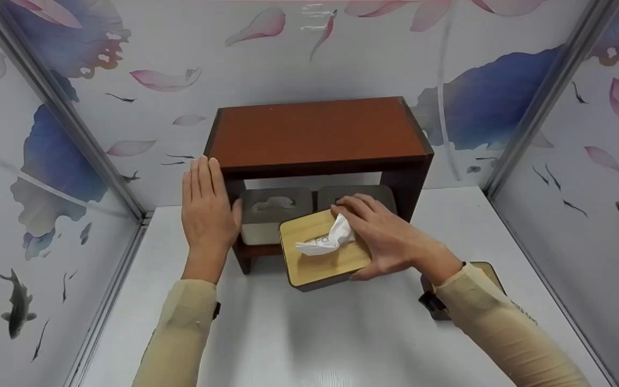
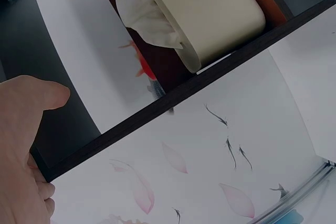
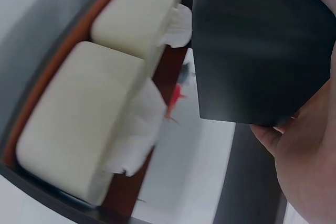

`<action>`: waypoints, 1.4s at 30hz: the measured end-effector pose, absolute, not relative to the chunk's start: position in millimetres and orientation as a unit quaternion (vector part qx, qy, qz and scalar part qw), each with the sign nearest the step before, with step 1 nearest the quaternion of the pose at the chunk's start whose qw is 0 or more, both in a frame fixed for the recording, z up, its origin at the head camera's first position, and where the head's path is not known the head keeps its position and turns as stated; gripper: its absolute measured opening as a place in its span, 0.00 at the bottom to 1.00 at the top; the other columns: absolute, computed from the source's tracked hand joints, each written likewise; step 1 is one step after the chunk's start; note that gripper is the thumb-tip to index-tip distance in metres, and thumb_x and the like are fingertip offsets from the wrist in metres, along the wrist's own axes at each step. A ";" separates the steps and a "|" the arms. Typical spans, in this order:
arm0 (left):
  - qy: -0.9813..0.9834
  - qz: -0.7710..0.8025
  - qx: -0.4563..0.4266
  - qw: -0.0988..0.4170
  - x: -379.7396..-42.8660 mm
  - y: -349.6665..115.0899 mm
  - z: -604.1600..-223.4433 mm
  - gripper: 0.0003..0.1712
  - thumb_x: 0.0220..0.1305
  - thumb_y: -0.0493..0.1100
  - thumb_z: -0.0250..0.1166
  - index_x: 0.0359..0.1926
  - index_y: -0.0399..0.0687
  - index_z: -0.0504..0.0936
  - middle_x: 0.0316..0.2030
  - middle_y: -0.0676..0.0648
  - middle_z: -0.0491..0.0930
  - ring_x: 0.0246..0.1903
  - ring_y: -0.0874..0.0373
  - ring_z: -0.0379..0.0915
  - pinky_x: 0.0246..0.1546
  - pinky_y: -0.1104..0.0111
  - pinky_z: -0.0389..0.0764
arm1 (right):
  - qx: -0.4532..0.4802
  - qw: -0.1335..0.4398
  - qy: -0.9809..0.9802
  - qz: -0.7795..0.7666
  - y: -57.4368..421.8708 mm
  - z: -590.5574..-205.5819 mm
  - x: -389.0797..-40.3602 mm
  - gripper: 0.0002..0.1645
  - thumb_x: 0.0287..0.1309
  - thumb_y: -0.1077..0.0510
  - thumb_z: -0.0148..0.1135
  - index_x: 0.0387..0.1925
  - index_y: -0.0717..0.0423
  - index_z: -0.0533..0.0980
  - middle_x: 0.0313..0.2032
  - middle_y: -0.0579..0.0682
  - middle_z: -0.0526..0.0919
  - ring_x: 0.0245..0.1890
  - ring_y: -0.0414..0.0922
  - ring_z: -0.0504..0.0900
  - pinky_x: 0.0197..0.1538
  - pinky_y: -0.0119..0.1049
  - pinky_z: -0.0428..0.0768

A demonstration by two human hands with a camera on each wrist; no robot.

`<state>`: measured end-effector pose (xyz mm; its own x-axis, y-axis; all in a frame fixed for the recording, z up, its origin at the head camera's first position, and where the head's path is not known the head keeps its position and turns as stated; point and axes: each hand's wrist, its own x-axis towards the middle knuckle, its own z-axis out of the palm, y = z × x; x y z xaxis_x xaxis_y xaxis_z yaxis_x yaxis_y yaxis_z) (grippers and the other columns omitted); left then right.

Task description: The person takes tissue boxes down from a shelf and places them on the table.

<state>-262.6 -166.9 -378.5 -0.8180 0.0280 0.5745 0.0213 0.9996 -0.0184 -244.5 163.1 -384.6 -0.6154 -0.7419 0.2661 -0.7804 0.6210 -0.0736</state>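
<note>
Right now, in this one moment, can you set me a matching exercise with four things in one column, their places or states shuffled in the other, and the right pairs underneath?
Things
1. Left hand
2. Yellow-topped box
3. Cream-sided boxes
4. Second yellow-topped box

Places or states
A. Inside the brown shelf
B. On the white table, partly hidden by the right sleeve
C. Held in the right hand
D. Fingers straight, at the shelf's left side

Pairs: 1-D; 2-C; 3-A; 4-B
</note>
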 end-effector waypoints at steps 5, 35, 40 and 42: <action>-0.955 0.006 -0.015 0.298 -262.5 -167.1 -378.8 0.52 0.65 0.55 0.62 0.76 0.37 0.43 0.75 0.36 0.48 0.76 0.44 0.44 0.78 0.56 0.44 | 0.420 0.105 -0.897 0.089 166.1 -403.7 -243.2 0.73 0.27 0.23 0.70 0.72 0.56 0.58 0.68 0.55 0.64 0.69 0.54 0.60 0.71 0.53 0.64; -0.955 0.005 -0.018 0.296 -262.7 -168.7 -378.8 0.52 0.66 0.55 0.62 0.76 0.37 0.42 0.75 0.36 0.48 0.76 0.44 0.43 0.78 0.56 0.43 | 0.351 0.011 -0.930 0.111 213.2 -530.6 -217.9 0.73 0.30 0.21 0.68 0.74 0.53 0.56 0.70 0.56 0.62 0.71 0.57 0.60 0.70 0.58 0.61; -0.955 0.004 -0.018 0.295 -262.6 -168.6 -379.1 0.52 0.66 0.55 0.62 0.76 0.37 0.42 0.75 0.36 0.48 0.76 0.44 0.43 0.78 0.56 0.43 | 0.320 -0.012 -0.939 0.126 224.4 -545.8 -218.3 0.73 0.32 0.21 0.68 0.75 0.53 0.54 0.71 0.56 0.61 0.72 0.58 0.57 0.71 0.59 0.60; -0.955 0.004 -0.018 0.295 -262.5 -168.1 -378.8 0.52 0.66 0.55 0.62 0.76 0.37 0.42 0.75 0.36 0.48 0.76 0.44 0.43 0.78 0.56 0.43 | 0.312 -0.015 -0.941 0.130 228.8 -551.6 -219.2 0.73 0.33 0.21 0.68 0.75 0.55 0.54 0.71 0.56 0.60 0.72 0.59 0.57 0.71 0.59 0.59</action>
